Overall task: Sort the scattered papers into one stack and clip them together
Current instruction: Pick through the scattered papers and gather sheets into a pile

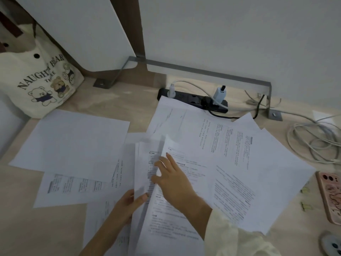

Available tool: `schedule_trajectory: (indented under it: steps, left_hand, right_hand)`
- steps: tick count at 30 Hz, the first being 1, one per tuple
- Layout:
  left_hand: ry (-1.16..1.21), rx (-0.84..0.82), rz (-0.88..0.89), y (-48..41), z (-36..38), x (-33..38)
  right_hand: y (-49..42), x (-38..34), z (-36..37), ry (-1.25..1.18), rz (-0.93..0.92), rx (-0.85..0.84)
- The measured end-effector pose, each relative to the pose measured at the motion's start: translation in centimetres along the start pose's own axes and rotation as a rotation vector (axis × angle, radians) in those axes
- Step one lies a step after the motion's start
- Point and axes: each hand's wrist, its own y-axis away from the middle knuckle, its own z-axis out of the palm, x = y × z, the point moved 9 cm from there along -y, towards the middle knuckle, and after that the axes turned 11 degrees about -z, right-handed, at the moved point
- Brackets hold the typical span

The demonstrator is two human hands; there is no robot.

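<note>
The printed papers (pixel 230 154) lay scattered over most of the light wooden desk (pixel 36 218), many of them overlapping. A blank sheet (pixel 73 143) was at the left, partly covering another sheet with printed tables (pixel 73 187). At the right, several sheets with lines of text were spread like a fan, and their far edge reached the black power strip (pixel 191 99) near the wall.

The left hand (pixel 127 206) held a few sheets (pixel 144 163) near the middle of the desk. Its thumb was on top of the lower edge and the other fingers were behind the paper, so it was closed on these sheets, which stood a little raised from the desk. The right hand (pixel 173 180), coming out of a cream sleeve (pixel 236 239), lay on the top sheet just beside the held ones. Its fingers were open and spread flat, pressing on the paper, not gripping anything.

Two small yellow-green clips (pixel 305 198) lay on the desk at the right, just beside the papers and near a phone in a pink case (pixel 330 196). A coil of white cable (pixel 313 141) was behind them. A canvas tote bag with bears (pixel 40 84) stood at the far left corner.
</note>
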Motion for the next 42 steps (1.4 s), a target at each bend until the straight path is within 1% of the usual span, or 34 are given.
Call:
schedule_trajectory:
  steps: [3,5,7,9,10,12,14,18,20,21,23,27,32,35,36,39,40,42]
  left_hand:
    - [-0.076,-0.031,0.023,0.3,0.3,-0.1]
    - [-0.110,-0.018,0.037,0.3,0.5,-0.1]
    - [-0.157,0.052,0.065,-0.1,0.4,-0.2]
    - [-0.181,0.091,0.070,-0.5,0.2,-0.7]
    - [-0.177,0.100,0.072,-0.7,0.1,-0.9]
    - [-0.160,0.116,0.079,-0.3,0.1,-0.8]
    - [-0.150,0.131,0.102,0.2,0.2,-0.5]
    - [-0.188,0.192,0.172,0.9,-0.1,0.1]
    - [-0.192,0.224,0.177,1.1,-0.5,0.1]
    - [-0.193,0.237,0.172,1.1,-0.8,0.0]
    - [-0.202,0.255,0.145,1.0,-1.3,-0.4]
    - [-0.174,0.267,0.098,0.8,-1.6,-1.2]
    - [-0.052,0.210,0.117,1.4,-0.6,-0.8]
    - [-0.068,0.227,0.126,1.5,-0.6,-0.8]
    - [-0.068,0.233,0.125,1.5,-0.8,-0.9]
    - [-0.074,0.248,0.139,1.7,-1.0,-0.9]
    - [-0.072,0.248,0.147,1.8,-1.1,-0.9]
    - [-0.054,0.248,0.158,2.1,-1.1,-0.8]
  right_hand:
    - [-1.0,-1.4,1.5,-0.042,-0.068,-0.008]
    - [-1.2,-1.8,2.4,-0.096,-0.077,0.005]
    - [-1.1,-2.0,2.9,-0.149,-0.054,0.030]
    - [-0.2,-1.5,2.6,-0.218,0.013,0.086]
    - [0.6,-0.7,2.2,-0.276,0.085,0.126]
    - [3.3,2.2,1.9,-0.421,0.292,0.196]
    - [7.2,5.7,2.1,-0.461,0.514,0.210]
    - [17.0,13.0,2.1,-0.384,0.911,0.156]
    - [21.0,15.3,2.6,-0.399,1.062,0.073]
    - [22.5,16.0,3.0,-0.418,1.107,0.038]
    - [24.1,16.7,3.6,-0.456,1.145,-0.001]
    - [24.7,17.0,4.3,-0.494,1.132,-0.020]
    - [25.1,18.2,4.4,-0.364,1.134,-0.119]
    - [25.0,18.6,3.8,-0.278,1.131,-0.156]
    - [24.8,18.6,3.5,-0.294,1.129,-0.135]
    - [24.5,18.2,1.6,-0.499,1.176,0.077]
    - [24.5,18.1,0.6,-0.522,1.178,0.142]
    - [24.4,18.0,-2.3,-0.484,1.144,0.267]
